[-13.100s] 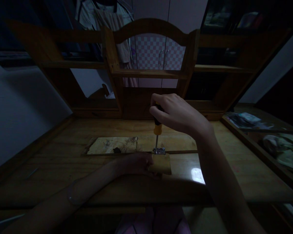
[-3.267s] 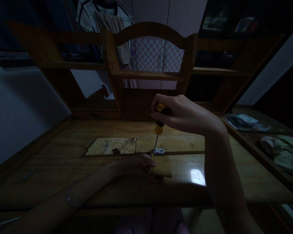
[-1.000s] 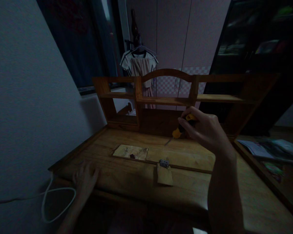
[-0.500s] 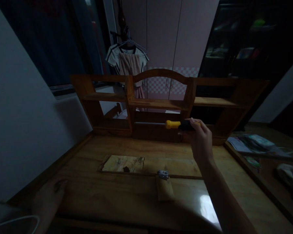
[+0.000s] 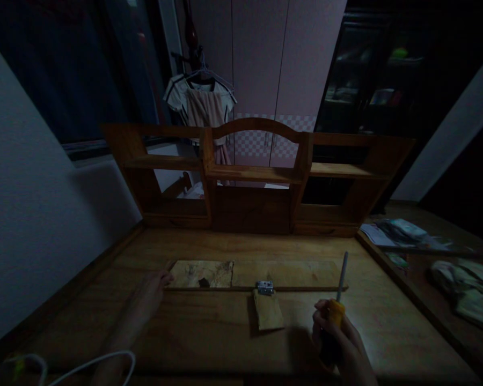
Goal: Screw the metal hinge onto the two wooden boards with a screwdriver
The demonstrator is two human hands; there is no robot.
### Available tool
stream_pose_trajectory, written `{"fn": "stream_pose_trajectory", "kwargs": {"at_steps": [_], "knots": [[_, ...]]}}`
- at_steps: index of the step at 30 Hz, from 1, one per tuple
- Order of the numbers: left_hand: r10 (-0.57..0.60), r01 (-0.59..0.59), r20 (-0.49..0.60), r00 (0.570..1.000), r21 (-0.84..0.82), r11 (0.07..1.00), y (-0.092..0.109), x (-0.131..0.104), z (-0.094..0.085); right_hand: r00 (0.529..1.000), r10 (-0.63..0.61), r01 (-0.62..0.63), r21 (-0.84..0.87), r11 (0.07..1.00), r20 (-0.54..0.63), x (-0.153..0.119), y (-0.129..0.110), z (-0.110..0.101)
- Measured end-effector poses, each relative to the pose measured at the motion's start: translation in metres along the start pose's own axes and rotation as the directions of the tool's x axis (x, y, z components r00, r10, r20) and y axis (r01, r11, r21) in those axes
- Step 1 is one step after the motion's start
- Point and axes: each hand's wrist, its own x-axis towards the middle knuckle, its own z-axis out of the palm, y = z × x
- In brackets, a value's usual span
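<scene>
My right hand point(image 5: 338, 335) is wrapped round the yellow and black handle of a screwdriver point(image 5: 337, 311), its metal shaft pointing up. At the left end of a long thin board point(image 5: 285, 272) is my left hand point(image 5: 161, 283), its fingertips at the board's edge; whether they grip it is hard to tell in the dim light. The board's left part is pale and stained. A metal hinge point(image 5: 264, 287) sits at the board's front edge, with a small wooden piece point(image 5: 269, 311) extending from it towards me. All this lies on a wooden desk point(image 5: 197, 327).
A wooden shelf unit point(image 5: 257, 174) stands along the desk's back. A white cable point(image 5: 104, 356) loops at the lower left. Papers and bags point(image 5: 402, 233) and a cloth point(image 5: 467, 292) lie on the right. A wall point(image 5: 32, 214) borders the left side.
My right hand has lowered towards the desk's front, and the screwdriver has turned from pointing left to pointing up. My left hand has moved forward and right to the board's end.
</scene>
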Motion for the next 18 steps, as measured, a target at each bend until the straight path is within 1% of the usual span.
{"fn": "stream_pose_trajectory", "kwargs": {"at_steps": [2, 4, 6, 8, 10, 12, 13, 15, 18], "knots": [[0.104, -0.101, 0.016, 0.994, -0.155, 0.983, 0.049, 0.007, 0.018, 0.997, -0.03, 0.025, -0.059, 0.998, -0.07, 0.0, 0.007, 0.002], [0.15, -0.144, 0.007, 0.989, -0.25, 0.958, 0.096, 0.007, 0.028, 0.996, -0.052, 0.042, -0.126, 0.991, -0.077, 0.001, 0.014, 0.007], [0.222, -0.21, -0.011, 0.975, -0.373, 0.904, 0.135, 0.003, 0.033, 0.996, -0.075, 0.064, -0.183, 0.981, -0.053, 0.003, 0.021, 0.01], [0.296, -0.275, -0.029, 0.955, -0.463, 0.843, 0.167, -0.001, 0.033, 0.994, -0.108, 0.099, -0.219, 0.971, -0.029, 0.005, 0.028, 0.012], [0.342, -0.304, -0.026, 0.939, -0.528, 0.793, 0.191, -0.002, 0.032, 0.99, -0.142, 0.133, -0.232, 0.964, -0.024, 0.006, 0.034, 0.012], [0.398, -0.353, -0.031, 0.917, -0.528, 0.772, 0.21, -0.001, 0.03, 0.986, -0.165, 0.152, -0.231, 0.961, -0.038, 0.005, 0.037, 0.011], [0.439, -0.404, -0.054, 0.897, -0.501, 0.765, 0.218, 0.002, 0.03, 0.984, -0.168, 0.152, -0.227, 0.962, -0.05, 0.003, 0.037, 0.011], [0.532, -0.506, -0.086, 0.842, -0.468, 0.725, 0.232, 0.007, 0.033, 0.986, -0.147, 0.128, -0.213, 0.969, -0.078, -0.004, 0.038, 0.011], [0.633, -0.597, -0.104, 0.767, -0.475, 0.646, 0.247, 0.015, 0.043, 0.993, -0.069, 0.052, -0.164, 0.985, -0.098, -0.02, 0.039, 0.016]]}}
